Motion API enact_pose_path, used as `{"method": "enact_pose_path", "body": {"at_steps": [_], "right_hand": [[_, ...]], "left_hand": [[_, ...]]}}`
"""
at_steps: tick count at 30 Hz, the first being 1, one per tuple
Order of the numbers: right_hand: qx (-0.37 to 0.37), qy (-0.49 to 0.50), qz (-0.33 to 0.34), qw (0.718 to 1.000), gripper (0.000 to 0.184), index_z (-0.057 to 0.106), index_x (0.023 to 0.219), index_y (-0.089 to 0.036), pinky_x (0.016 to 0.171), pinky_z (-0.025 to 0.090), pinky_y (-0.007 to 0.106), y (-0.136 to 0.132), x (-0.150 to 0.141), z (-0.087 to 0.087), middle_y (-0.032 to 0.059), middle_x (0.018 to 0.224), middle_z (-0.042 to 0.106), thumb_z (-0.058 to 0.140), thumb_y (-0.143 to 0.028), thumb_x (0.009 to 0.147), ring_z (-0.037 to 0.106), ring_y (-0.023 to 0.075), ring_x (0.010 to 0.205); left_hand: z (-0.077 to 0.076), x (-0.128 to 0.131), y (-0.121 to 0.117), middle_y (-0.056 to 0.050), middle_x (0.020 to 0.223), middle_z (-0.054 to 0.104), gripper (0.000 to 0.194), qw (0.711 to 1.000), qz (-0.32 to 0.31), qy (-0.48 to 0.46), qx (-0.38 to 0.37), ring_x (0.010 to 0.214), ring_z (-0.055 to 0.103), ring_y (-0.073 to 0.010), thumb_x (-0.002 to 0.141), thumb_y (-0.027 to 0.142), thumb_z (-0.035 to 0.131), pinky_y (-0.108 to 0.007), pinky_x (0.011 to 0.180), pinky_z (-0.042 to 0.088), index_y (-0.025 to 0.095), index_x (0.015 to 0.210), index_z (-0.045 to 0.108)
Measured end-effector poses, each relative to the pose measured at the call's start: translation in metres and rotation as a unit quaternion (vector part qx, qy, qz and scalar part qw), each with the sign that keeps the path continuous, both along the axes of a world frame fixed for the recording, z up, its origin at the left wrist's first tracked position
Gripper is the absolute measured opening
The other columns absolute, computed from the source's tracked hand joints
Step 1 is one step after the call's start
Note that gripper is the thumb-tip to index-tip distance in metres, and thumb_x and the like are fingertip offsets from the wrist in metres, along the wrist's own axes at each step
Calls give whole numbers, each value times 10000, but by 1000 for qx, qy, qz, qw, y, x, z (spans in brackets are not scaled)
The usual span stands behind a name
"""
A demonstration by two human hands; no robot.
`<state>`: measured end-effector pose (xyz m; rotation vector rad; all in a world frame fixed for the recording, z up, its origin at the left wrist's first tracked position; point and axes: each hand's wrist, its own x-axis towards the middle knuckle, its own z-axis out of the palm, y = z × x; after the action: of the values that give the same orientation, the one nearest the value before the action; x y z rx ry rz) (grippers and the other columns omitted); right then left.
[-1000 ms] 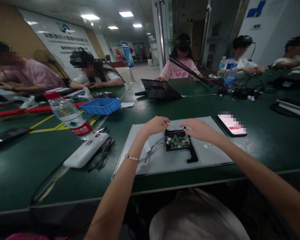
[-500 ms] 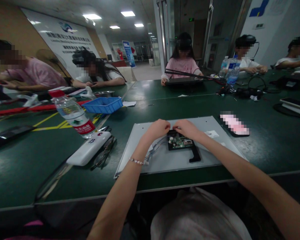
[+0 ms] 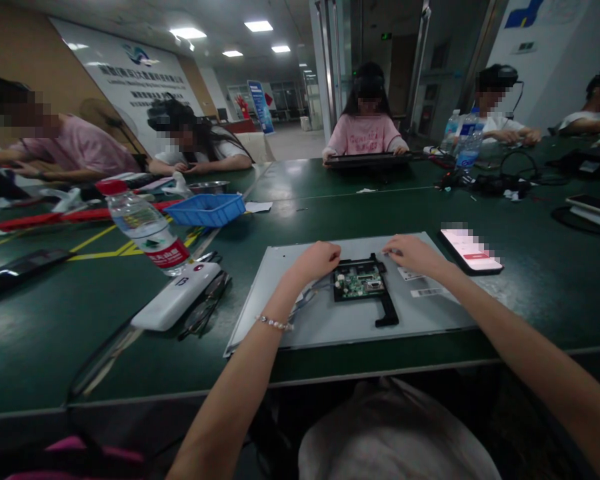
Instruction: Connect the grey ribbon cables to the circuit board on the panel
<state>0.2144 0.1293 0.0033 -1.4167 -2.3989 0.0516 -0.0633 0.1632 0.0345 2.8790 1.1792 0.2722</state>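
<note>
A green circuit board [image 3: 360,283] sits in a black plastic frame [image 3: 387,310], which has an arm toward the front. The frame lies on a light grey panel [image 3: 275,300]. By the frame's upper left corner is my left hand [image 3: 319,259], its fingers curled closed; what is between them is hidden. My right hand [image 3: 414,253] hovers off the frame's upper right, thumb and fingers pinched together, and anything in the pinch is too small to make out. Thin grey wires [image 3: 307,300] run beside the frame's left side. A white label [image 3: 427,292] is stuck on the panel.
Left of the panel are a white power bank [image 3: 177,300], eyeglasses [image 3: 205,313], a tilted-looking water bottle [image 3: 147,230] and a blue tray [image 3: 207,210]. A phone [image 3: 473,251] lies to the right. Across the green table [image 3: 300,227], a person [image 3: 365,130] holds a dark panel.
My right hand has moved right, away from the frame's top edge, uncovering its upper right corner and the label. My left hand has barely moved. The person opposite has lowered the dark panel's strip.
</note>
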Motion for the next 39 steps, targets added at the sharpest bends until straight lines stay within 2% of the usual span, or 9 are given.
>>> {"method": "enact_pose_path", "body": {"at_steps": [6, 13, 22, 28, 33, 39], "right_hand": [[-2, 22, 13, 1000, 287, 680, 1078, -179, 931, 454, 378, -1, 15, 1, 85, 1126, 669, 498, -240, 864, 609, 237, 1033], [-12, 11, 38, 999, 272, 698, 1040, -206, 892, 471, 380, 3, 15, -4, 73, 1058, 703, 570, -342, 843, 630, 244, 991], [15, -23, 20, 999, 230, 714, 976, -191, 848, 473, 359, 6, 4, -4, 77, 1017, 713, 506, -256, 904, 639, 229, 955], [38, 2, 6, 999, 225, 706, 951, -167, 833, 472, 351, 5, 2, -2, 86, 988, 706, 500, -249, 911, 640, 225, 923], [64, 53, 26, 996, 221, 690, 987, -171, 844, 461, 329, 5, -15, 4, 79, 1008, 701, 496, -251, 918, 633, 212, 944], [31, 20, 59, 998, 200, 710, 942, -179, 836, 451, 324, 4, -42, 2, 77, 985, 719, 518, -211, 898, 638, 224, 936]], "left_hand": [[-2, 0, 2, -41, 706, 660, 152, 1000, 4, -8, -17, 621, 581, -138, 794, 169, 494, -225, 586, 393, 161, 742, 636], [-5, -1, 2, -39, 698, 658, 150, 999, 0, -25, -24, 617, 581, -135, 798, 168, 494, -224, 590, 397, 158, 750, 636], [-8, 0, 7, -27, 669, 644, 132, 999, -5, -43, -28, 589, 560, -130, 774, 169, 508, -228, 578, 384, 162, 736, 634], [-7, 0, 7, -24, 681, 648, 135, 998, -17, -50, -28, 601, 566, -127, 781, 173, 504, -219, 586, 391, 162, 754, 636], [-8, 0, 7, -26, 674, 645, 136, 999, -24, -44, -19, 591, 557, -125, 776, 160, 507, -220, 578, 381, 157, 735, 638], [-7, 0, 9, -24, 660, 632, 142, 999, -37, -34, -7, 588, 544, -127, 771, 152, 503, -226, 579, 367, 160, 718, 635]]}}
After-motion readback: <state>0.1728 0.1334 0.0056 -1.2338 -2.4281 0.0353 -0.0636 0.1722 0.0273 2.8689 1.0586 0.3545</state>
